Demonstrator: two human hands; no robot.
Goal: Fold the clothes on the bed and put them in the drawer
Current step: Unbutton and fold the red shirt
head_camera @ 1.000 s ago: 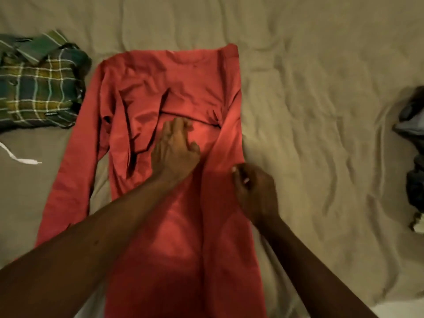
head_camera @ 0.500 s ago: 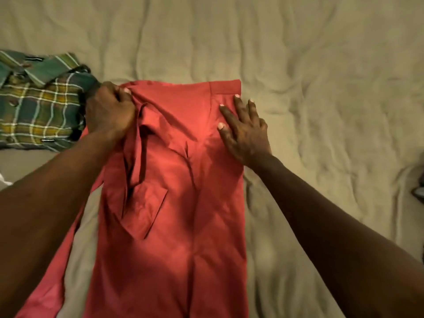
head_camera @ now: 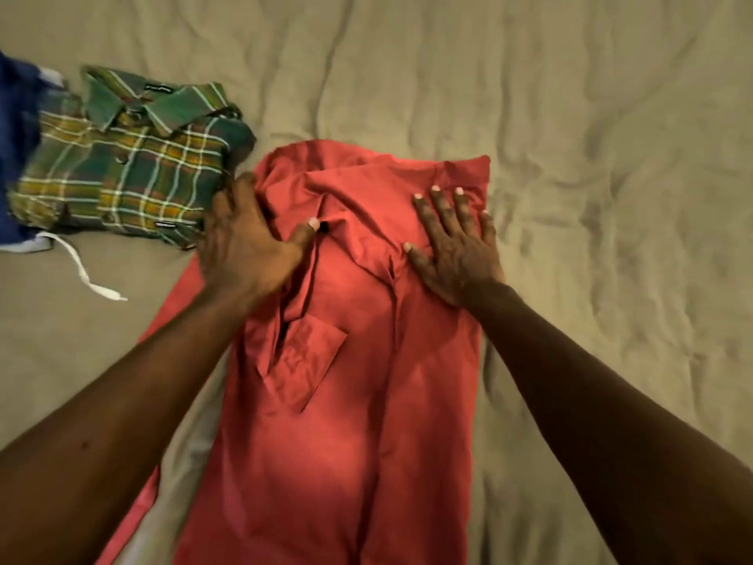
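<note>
Red shirt (head_camera: 346, 401): lay lengthwise on the bed sheet (head_camera: 611, 197), its left sleeve trailing out.
Right hand (head_camera: 456, 246): flat, fingers spread, pressing the folded right shoulder.
Left hand (head_camera: 248, 246): on the left shoulder, just beside the plaid shirt (head_camera: 134, 169); fingertips blurred, so its grip could not be told.
Your best move: probably to anchor with the right palm, fold the left side across to match, then tuck the sleeve.

red garment (head_camera: 326, 401): 1 | folded plaid shirt (head_camera: 122, 169): 1 | blue cloth (head_camera: 16, 157): 1 | white cord (head_camera: 82, 273): 1 | hands: 2 (left hand (head_camera: 244, 242), right hand (head_camera: 456, 246)) | bed sheet (head_camera: 570, 116): 1
</note>
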